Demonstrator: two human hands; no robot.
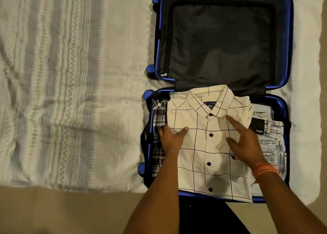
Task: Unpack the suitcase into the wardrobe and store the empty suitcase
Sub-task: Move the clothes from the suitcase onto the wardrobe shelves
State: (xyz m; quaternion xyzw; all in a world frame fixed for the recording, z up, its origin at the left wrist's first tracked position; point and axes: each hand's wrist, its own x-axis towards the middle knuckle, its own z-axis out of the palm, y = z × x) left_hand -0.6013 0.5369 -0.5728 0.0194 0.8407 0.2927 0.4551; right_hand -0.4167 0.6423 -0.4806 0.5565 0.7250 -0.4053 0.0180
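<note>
**Both hands at the top shirt in the open suitcase**

We look down on a bed (70,92) with a pale patterned cover. On it our blue suitcase (287,39) lies wide open. Its far half shows only black lining, and its near half is packed with clothes. On top of them lies a folded cream shirt (203,155) with thin dark grid lines and dark buttons, collar pointing away from us. Pale jeans (273,141) show just beside it on the right, and a black-and-white plaid garment (159,117) on the left. Our right hand (247,145) is spread, fingers straight, over the shirt's chest. Our left hand (170,138) sits at the shirt's left edge, thumb on top. Its fingers are hidden there, so we cannot tell whether it grips. An orange wristband (264,170) circles the right wrist.
</note>
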